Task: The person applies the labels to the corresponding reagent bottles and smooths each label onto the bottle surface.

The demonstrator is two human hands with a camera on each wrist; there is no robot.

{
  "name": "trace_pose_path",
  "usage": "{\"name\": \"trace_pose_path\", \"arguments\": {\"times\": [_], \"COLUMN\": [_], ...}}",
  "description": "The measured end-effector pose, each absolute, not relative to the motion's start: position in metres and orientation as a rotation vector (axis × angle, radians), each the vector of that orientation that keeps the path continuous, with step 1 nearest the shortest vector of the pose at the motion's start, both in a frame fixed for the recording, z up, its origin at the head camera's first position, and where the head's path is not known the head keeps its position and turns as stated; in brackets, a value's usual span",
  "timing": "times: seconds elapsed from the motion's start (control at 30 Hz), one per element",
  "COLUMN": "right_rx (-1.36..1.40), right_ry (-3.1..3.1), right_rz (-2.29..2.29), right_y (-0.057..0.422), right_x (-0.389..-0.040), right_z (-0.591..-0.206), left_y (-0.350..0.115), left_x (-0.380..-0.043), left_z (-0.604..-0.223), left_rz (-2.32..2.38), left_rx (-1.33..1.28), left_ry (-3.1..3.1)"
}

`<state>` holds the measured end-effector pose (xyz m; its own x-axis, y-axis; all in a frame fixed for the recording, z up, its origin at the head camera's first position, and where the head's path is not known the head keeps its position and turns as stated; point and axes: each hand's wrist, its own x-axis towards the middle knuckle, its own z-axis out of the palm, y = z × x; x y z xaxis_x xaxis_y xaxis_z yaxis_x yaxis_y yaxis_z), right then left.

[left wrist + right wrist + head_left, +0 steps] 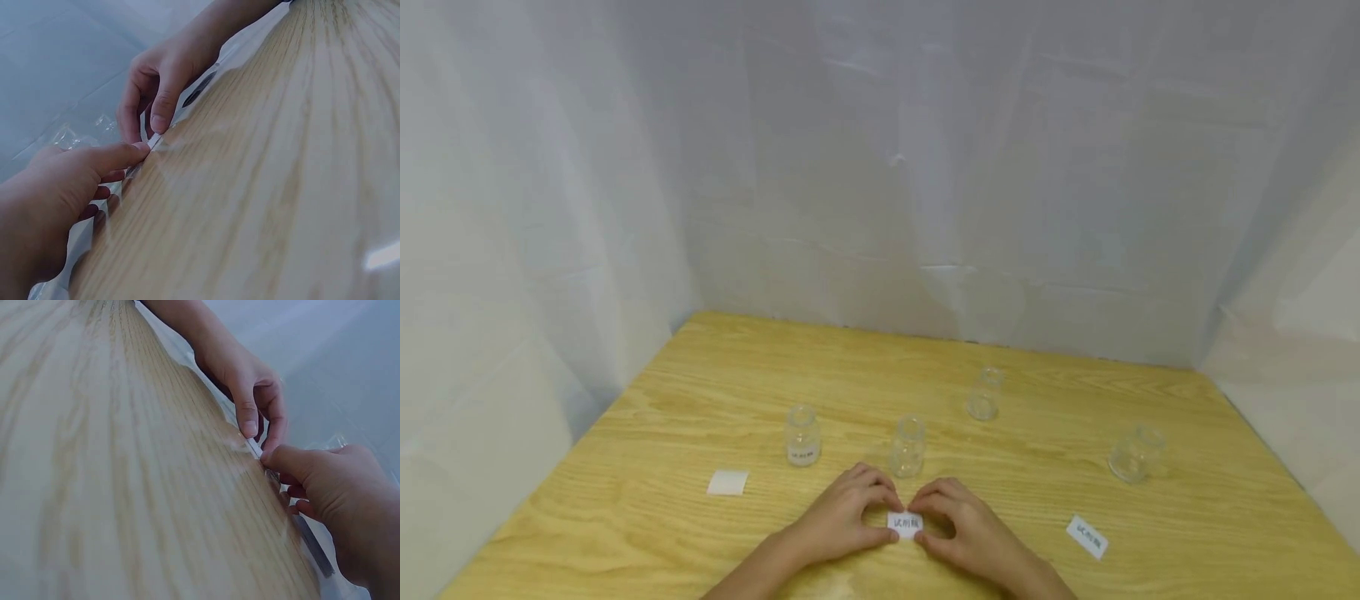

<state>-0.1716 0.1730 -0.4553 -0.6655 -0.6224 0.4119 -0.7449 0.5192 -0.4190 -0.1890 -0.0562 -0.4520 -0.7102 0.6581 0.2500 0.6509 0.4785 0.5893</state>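
Near the front of the table, a small white label with handwritten dark characters is pinched at its two ends. My left hand grips its left end between thumb and fingers, and my right hand grips its right end the same way. Seen from the left wrist, the label is a thin white strip between the fingertips; the right wrist view shows the label edge-on too. Just beyond the fingers stands a clear glass bottle, apart from them.
A glass bottle bearing a similar label stands left of centre. Two more clear bottles are farther back and at right. A blank white paper piece lies left, another written label right. White sheeting surrounds the wooden table.
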Motion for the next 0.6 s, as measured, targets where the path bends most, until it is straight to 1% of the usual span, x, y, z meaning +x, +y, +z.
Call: {"name": "trace_pose_path", "arguments": {"times": [0.13, 0.43, 0.6], "right_rx": [1.135, 1.191, 1.173], "right_ry": [-2.534, -2.468, -2.45], "right_rz": [0.838, 0.842, 0.836], "right_y": [0.1727, 0.1724, 0.1724], "right_x": [-0.1716, -0.1725, -0.1728], "right_z": [-0.4549, -0.4552, -0.4567], "left_y": [-0.0558, -0.0559, -0.0556], "left_x": [-0.1891, -0.1894, -0.1887], "left_z": [-0.4526, -0.4529, -0.4532], "left_rz": [1.083, 1.062, 1.098], "left_rx": [1.194, 1.215, 1.219], "left_ry": [2.698, 2.719, 2.705]}}
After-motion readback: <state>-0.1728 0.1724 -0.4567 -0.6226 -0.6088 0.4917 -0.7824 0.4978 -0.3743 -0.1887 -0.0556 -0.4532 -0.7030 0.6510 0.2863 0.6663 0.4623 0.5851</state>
